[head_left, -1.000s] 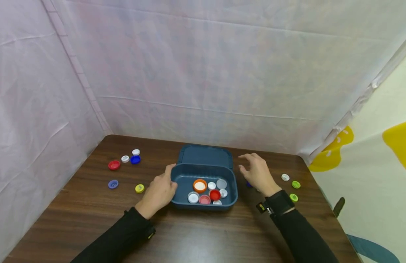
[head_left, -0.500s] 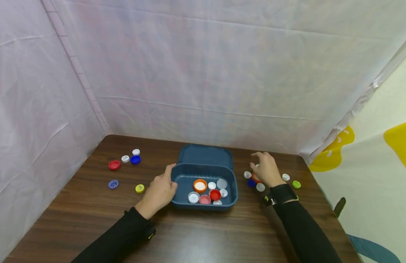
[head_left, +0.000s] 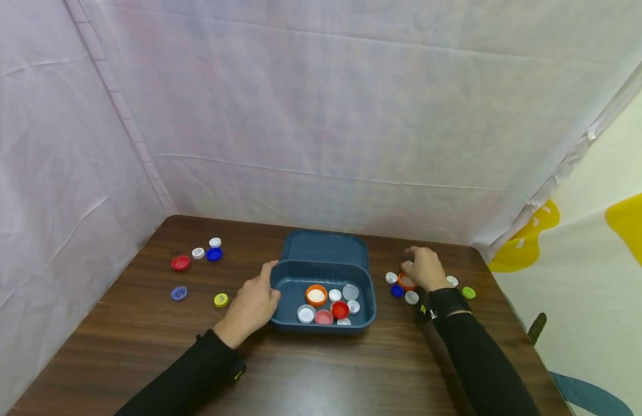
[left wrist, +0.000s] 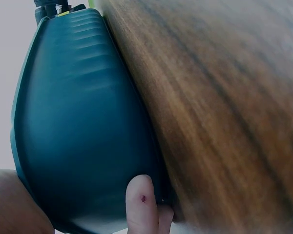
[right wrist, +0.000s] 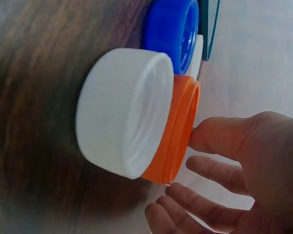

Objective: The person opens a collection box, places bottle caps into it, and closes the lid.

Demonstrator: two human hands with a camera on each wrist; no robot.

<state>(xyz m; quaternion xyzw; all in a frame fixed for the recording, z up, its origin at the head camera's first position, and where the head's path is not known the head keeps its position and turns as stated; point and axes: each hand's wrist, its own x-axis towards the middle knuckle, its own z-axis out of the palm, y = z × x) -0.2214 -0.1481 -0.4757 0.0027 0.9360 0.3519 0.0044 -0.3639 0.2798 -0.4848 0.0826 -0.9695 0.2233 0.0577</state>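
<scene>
A dark blue plastic box (head_left: 323, 327) stands with its lid (head_left: 326, 247) folded back, several bottle caps inside. My left hand (head_left: 250, 303) holds the box's left end; in the left wrist view fingers (left wrist: 140, 204) lie against the outer wall. My right hand (head_left: 427, 270) hovers over caps right of the box, its fingers bent and apart. In the right wrist view its thumb tip is right at the rim of an orange cap (right wrist: 178, 131), fingertips close below it. A white cap (right wrist: 124, 112) and a blue cap (right wrist: 168, 34) are beside that orange cap.
On the table's left lie a red cap (head_left: 180, 263), a blue cap (head_left: 214, 254), a yellow cap (head_left: 220, 300), a purple cap (head_left: 179, 293) and white caps. A green cap (head_left: 469, 293) lies right of my right wrist. White curtains (head_left: 321, 115) hang behind.
My right hand has moved right from beside the box to over the group of caps, its thumb and fingers drawing closer together. The left hand and the box have stayed put.
</scene>
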